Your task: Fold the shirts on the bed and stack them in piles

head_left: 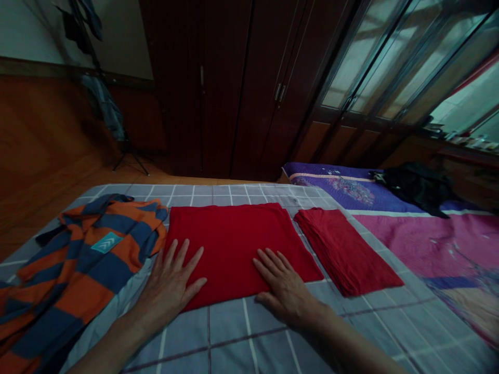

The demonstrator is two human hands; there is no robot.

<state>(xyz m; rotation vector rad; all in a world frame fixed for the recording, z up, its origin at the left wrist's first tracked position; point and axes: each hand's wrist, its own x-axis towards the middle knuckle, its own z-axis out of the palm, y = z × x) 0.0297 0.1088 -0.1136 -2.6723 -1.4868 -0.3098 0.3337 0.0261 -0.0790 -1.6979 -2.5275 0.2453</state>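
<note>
A red cloth (230, 239) lies flat in a rough rectangle on the grey checked bedspread (230, 337). My left hand (171, 283) rests with fingers spread on its left front part. On the right front part lies my right hand (283, 288), fingers stretched out and palm down. Neither hand holds anything. To the right, a second red cloth (346, 249) is folded into a narrower, layered strip, apart from the first. An orange and blue checked garment (105, 254) lies crumpled to the left of my left hand.
A second bed with a purple and pink cover (421, 239) adjoins on the right, with a black garment (417, 184) on it. Dark wardrobes (218, 104) stand beyond the bed. A stand with hanging clothes (103, 104) is at the back left.
</note>
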